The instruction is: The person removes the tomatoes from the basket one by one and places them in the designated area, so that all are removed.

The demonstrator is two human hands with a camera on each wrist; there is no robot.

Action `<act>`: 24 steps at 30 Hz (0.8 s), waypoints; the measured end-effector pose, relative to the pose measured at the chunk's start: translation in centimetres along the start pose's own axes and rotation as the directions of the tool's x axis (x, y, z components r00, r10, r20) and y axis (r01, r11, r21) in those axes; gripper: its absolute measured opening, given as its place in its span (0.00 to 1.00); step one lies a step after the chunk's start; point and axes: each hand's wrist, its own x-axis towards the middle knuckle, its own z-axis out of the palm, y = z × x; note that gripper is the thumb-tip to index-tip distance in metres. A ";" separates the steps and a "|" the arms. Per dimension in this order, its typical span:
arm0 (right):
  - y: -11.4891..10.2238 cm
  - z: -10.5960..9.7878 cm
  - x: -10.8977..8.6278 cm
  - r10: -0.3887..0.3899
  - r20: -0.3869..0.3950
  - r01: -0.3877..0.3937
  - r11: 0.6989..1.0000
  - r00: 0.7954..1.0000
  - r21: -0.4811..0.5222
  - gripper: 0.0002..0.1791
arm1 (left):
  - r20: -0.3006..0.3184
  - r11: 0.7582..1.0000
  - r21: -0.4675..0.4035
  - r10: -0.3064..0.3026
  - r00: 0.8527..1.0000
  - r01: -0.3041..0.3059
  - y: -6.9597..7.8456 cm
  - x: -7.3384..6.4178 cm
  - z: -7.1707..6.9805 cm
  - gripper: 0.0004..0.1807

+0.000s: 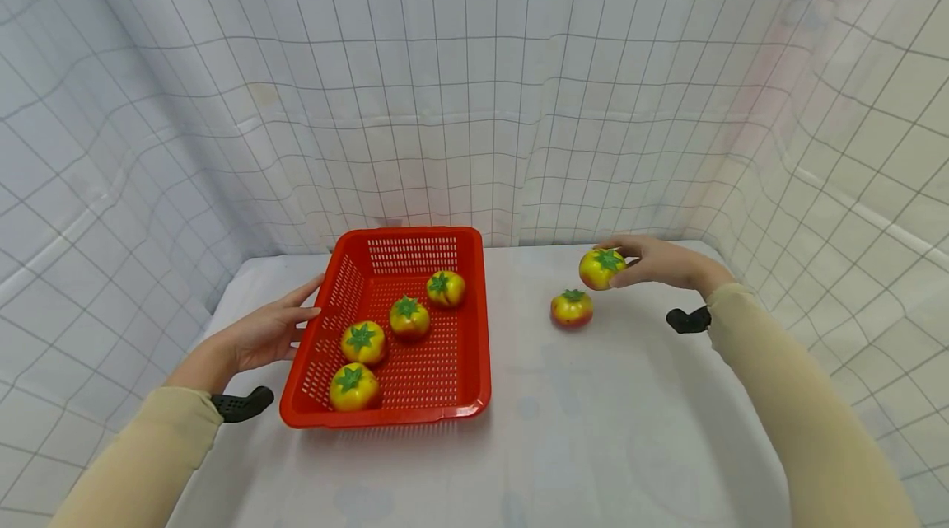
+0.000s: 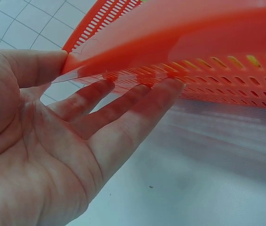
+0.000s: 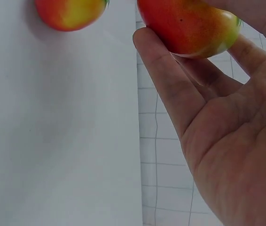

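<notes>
My right hand (image 1: pixel 652 263) holds a glossy yellow-and-red toy tomato (image 1: pixel 599 269) with a green star-shaped top, its thumb and fingers around the fruit's sides. In the right wrist view, the held tomato (image 3: pixel 189 26) is cut off by the top edge. Another toy tomato (image 1: pixel 571 310) sits on the table just in front of it. At the left, my left hand (image 1: pixel 268 332) touches the side of a red plastic basket (image 1: pixel 485 330). The left wrist view shows its thumb at the basket's rim (image 2: pixel 137 52) and nearly straight fingers (image 2: pixel 137 117) against the slotted wall.
Inside the basket lie several more toy tomatoes, one at the near left corner (image 1: pixel 354 388) and another toward the far right (image 1: pixel 446 289). A white-covered table (image 1: pixel 578 429) lies beneath. Grid-patterned white curtains (image 1: pixel 489 100) enclose the back and sides.
</notes>
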 end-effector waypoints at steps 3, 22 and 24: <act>1.0 -0.1 -0.5 0.004 -0.013 -0.004 1.000 1.000 -0.008 0.36 | 0.002 1.000 -0.001 -0.001 1.000 0.001 0.0 0.0 0.0 0.41; 6.2 1.2 -1.6 0.090 0.029 -0.093 0.988 0.995 0.124 0.40 | -0.001 1.000 -0.006 -0.001 1.000 0.001 0.0 0.0 -0.1 0.41; 6.6 1.4 -1.7 0.090 0.037 -0.094 0.987 0.995 0.127 0.40 | -0.001 1.000 -0.007 0.000 1.000 0.000 0.0 0.0 -0.1 0.41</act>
